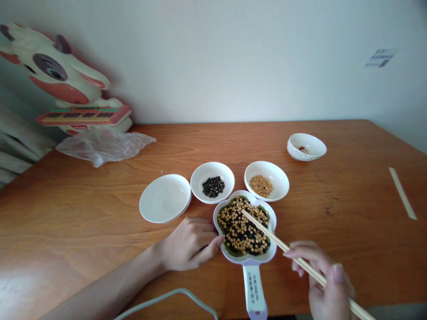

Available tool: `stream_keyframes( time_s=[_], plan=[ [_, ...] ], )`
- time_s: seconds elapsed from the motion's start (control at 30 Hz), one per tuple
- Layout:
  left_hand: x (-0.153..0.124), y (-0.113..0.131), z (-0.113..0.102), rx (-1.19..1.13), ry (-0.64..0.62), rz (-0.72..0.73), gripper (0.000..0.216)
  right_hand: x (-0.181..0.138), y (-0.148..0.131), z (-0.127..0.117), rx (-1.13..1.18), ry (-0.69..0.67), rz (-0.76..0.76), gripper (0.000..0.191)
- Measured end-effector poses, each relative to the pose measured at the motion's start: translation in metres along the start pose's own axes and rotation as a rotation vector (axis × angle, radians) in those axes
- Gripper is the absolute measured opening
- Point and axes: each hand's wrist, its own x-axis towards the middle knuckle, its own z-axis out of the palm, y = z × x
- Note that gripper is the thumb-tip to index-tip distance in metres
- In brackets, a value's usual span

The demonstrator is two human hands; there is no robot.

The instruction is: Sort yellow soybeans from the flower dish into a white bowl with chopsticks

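Flower-shaped white dish (271, 255): mixed yellow, black, green beans.

Left arm: bare forearm lay from the lower left, angled up toward the centre.
Left hand (188, 243): palm down, fingers loosely curled under, thumb stretched out to the right, gripping nothing.
Right hand (322, 276): low at the right, fingers pinched shut around chopsticks (267, 232), index finger on top.
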Motion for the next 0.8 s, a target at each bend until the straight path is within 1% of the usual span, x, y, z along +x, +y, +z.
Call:
stream_keyframes(
  time_s=[0.13,0.2,0.27,0.37,0.5,0.57,0.73,0.8],
  plan=[
    [-0.001,0.000,0.000,0.003,-0.007,-0.003,0.039,0.005,-0.011,0.005,0.043,0.006,0.005,0.078],
    [-0.001,0.000,-0.001,0.003,-0.006,0.000,0.040,0.006,-0.015,0.007,0.055,0.032,0.022,0.080],
    [-0.001,0.000,-0.001,0.003,-0.002,0.000,0.040,0.007,-0.016,0.008,0.060,0.025,0.030,0.081],
    [-0.001,0.001,-0.002,0.000,-0.006,-0.002,0.040,0.008,-0.014,0.008,0.054,-0.027,0.017,0.079],
    [0.000,0.001,-0.002,0.007,-0.001,-0.002,0.040,0.007,-0.009,0.008,0.035,-0.037,0.000,0.073],
    [0.000,0.001,-0.002,0.007,-0.004,-0.001,0.040,0.005,-0.007,0.009,0.031,-0.028,0.007,0.072],
    [-0.001,0.002,-0.001,0.010,-0.005,-0.005,0.040,-0.002,-0.003,0.009,0.000,0.028,0.101,0.071],
    [-0.001,0.001,-0.001,0.010,-0.010,-0.009,0.040,-0.003,-0.001,0.008,-0.005,0.016,0.088,0.068]
  ],
)
